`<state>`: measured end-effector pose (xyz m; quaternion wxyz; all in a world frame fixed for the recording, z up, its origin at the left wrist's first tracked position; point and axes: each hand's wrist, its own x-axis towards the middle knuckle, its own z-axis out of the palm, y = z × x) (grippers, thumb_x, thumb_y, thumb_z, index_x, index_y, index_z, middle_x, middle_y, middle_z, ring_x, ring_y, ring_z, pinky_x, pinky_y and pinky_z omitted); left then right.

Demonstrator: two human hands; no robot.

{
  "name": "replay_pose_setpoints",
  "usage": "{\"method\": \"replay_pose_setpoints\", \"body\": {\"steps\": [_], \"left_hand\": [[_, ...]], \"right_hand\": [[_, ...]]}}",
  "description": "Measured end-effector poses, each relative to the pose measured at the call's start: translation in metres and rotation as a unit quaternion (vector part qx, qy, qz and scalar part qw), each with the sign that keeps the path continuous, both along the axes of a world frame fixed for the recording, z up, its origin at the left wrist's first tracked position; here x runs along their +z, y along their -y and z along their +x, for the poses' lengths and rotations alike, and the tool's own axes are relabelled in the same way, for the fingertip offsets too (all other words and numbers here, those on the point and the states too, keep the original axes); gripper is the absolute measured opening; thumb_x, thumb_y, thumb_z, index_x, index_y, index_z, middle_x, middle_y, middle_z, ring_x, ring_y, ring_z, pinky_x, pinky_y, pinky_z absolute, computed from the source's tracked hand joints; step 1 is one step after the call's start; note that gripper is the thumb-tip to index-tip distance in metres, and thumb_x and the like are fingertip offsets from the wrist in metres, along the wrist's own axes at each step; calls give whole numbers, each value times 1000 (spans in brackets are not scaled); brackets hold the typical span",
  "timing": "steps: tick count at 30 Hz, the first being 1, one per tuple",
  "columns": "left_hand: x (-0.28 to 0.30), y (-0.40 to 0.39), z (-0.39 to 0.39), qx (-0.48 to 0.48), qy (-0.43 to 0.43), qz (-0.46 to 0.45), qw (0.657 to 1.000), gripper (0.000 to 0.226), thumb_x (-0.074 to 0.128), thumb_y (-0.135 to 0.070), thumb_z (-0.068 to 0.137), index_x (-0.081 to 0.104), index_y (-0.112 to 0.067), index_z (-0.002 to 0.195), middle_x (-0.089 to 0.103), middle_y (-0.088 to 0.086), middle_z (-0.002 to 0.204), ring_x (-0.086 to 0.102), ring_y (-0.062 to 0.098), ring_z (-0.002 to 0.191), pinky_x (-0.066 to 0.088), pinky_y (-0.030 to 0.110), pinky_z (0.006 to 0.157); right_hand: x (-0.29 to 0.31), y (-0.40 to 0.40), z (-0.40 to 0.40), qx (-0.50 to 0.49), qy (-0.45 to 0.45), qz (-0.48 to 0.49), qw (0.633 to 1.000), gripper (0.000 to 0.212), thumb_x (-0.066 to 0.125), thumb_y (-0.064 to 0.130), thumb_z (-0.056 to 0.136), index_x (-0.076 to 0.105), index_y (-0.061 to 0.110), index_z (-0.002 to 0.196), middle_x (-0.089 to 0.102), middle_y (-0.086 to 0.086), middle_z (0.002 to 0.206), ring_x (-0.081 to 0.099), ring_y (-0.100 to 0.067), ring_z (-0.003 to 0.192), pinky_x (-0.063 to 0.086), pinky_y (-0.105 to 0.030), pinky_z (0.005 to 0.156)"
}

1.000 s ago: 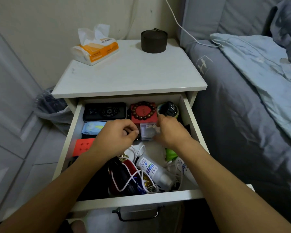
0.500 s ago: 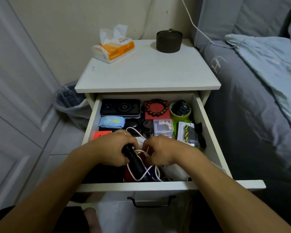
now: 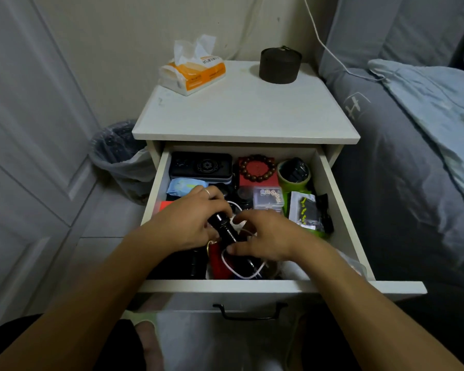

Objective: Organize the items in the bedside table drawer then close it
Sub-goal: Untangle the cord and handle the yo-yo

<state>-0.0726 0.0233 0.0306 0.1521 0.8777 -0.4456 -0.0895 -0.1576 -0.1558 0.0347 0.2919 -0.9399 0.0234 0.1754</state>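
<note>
1. A grey-covered bed (image 3: 413,162) fills the right side, hard against a white bedside table (image 3: 241,113).
2. On the table's top, a tissue pack (image 3: 196,70) lies near the back left corner and a dark round lidded pot (image 3: 280,65) stands near the back right corner.
3. The drawer (image 3: 279,287) is pulled fully open beneath the top. Along its back edge sit a black case (image 3: 200,166), a red box with a bead bracelet (image 3: 257,167) on it, and a green tape roll (image 3: 294,174).
4. The left hand (image 3: 188,223) reaches into the drawer's front half, fingers curled round the head of a black flashlight (image 3: 224,227).
5. The right hand (image 3: 265,236) lies just beside it, fingers bent over the flashlight's body; whether they pinch the flashlight or the white cable (image 3: 232,266) looped around it, I cannot tell.
6. A small clear box of dice (image 3: 268,198) rests mid-drawer, behind the hands.
7. Risk, as I judge it: the cable looks tangled round the flashlight, so lifting either could drag neighbouring items out of place, or leave a loop over the front edge that jams the drawer on closing.
</note>
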Motion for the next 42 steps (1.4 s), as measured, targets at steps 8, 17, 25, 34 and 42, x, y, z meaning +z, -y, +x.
{"method": "replay_pose_setpoints", "body": {"steps": [8,17,25,34,42], "left_hand": [[8,1,0,44,5,-139,989,20,75,-23,83,69,-24,102,58,-9,103,57,9,97,46,27,86],[0,43,-27,-18,-152,120,981,25,74,-39,83,70,-24,103,70,-10,92,63,6,82,53,27,78],[-10,57,-36,-26,-126,191,973,15,63,-9,85,71,-15,96,54,-15,70,54,7,73,41,16,57],[-15,49,-36,-19,-135,172,976,9,65,-12,85,67,-16,92,58,-10,75,60,13,76,53,30,68],[4,31,-23,121,-253,-86,956,9,62,-9,91,64,-18,91,66,-2,82,65,13,60,54,24,58]], "right_hand": [[10,15,-11,-26,40,-100,994,38,62,33,84,58,21,120,62,-9,108,59,-28,96,52,-36,78],[8,50,-22,-105,40,-34,993,23,61,28,88,55,21,109,62,-9,96,59,-21,80,42,-26,57],[-5,39,-19,-7,-2,-168,986,27,61,25,83,61,19,109,59,-6,109,57,-26,96,53,-38,81],[-7,39,-11,1,-13,-196,981,30,65,31,84,60,19,111,58,-6,110,58,-25,93,53,-37,79],[-9,36,-16,37,14,-220,975,31,65,32,86,62,20,114,56,-8,114,57,-28,103,52,-39,82]]}}
